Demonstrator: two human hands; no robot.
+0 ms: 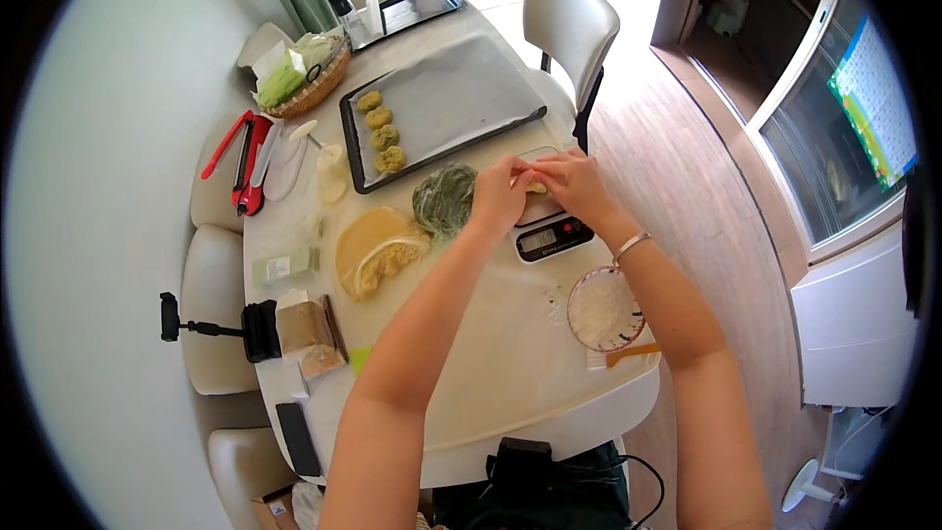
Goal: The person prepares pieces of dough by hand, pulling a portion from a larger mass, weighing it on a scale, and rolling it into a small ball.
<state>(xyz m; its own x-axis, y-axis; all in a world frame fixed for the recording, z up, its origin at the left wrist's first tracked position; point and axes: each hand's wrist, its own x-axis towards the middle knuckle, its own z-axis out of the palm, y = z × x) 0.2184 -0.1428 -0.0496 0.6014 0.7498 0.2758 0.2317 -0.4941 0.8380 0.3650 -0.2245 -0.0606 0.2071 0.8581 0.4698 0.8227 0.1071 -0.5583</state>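
My left hand (501, 195) and my right hand (577, 185) meet above a kitchen scale (554, 238), their fingertips pinched together. A small pale yellow piece of dough (536, 187) shows under the fingers; most of it is hidden. Left of my left hand sits a dark green mass in plastic wrap (444, 199). Beside that lies a larger yellow dough (365, 240), partly covered by plastic, with a crumbly portion at its front. Beyond my hands, a dark baking tray (461, 88) lined with paper carries a row of several greenish-yellow balls (382, 137) along its left side.
A bowl of white powder (604, 306) and an orange-handled brush (633, 353) lie by my right forearm. To the left are a spatula (330, 172), a red tool (250, 162), packets (304, 324) and a phone (297, 439). A wicker basket (319, 88) stands at the far left.
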